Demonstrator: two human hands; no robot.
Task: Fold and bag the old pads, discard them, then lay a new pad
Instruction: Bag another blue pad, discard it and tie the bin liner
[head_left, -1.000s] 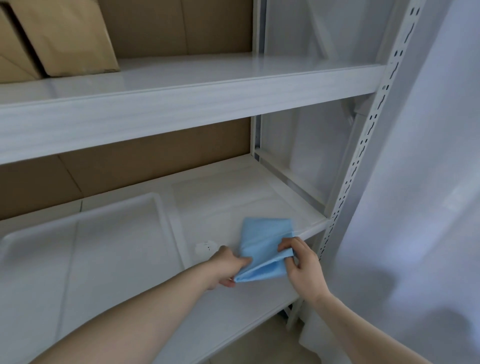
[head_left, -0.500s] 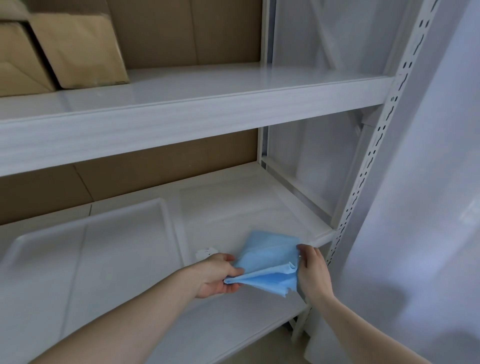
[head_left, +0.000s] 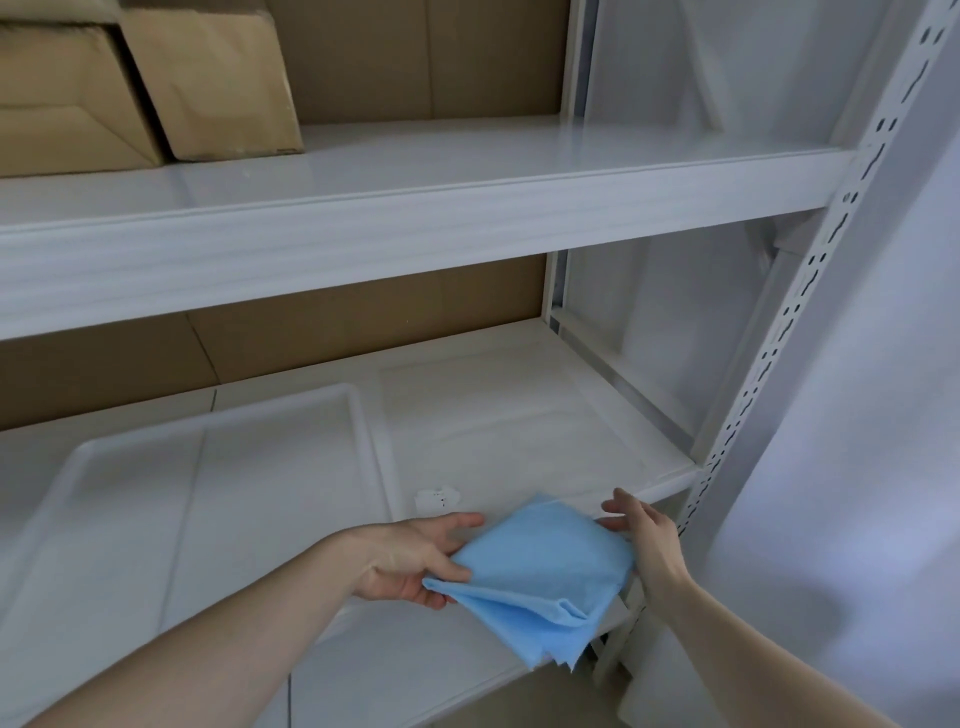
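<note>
Nearest the camera, the folded blue pad (head_left: 540, 577) hung over the lower shelf's (head_left: 519, 426) front edge, its left corner pinched in the left hand (head_left: 415, 558), the right hand (head_left: 641, 535) spread loosely against its right edge, with the white tray (head_left: 358, 415) lying beyond to the left.

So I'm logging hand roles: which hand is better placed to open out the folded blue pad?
Probably the right hand: its fingers are open at the blue pad's far edge, free to pull, while the left hand pinches the near corner, anchoring it.
</note>
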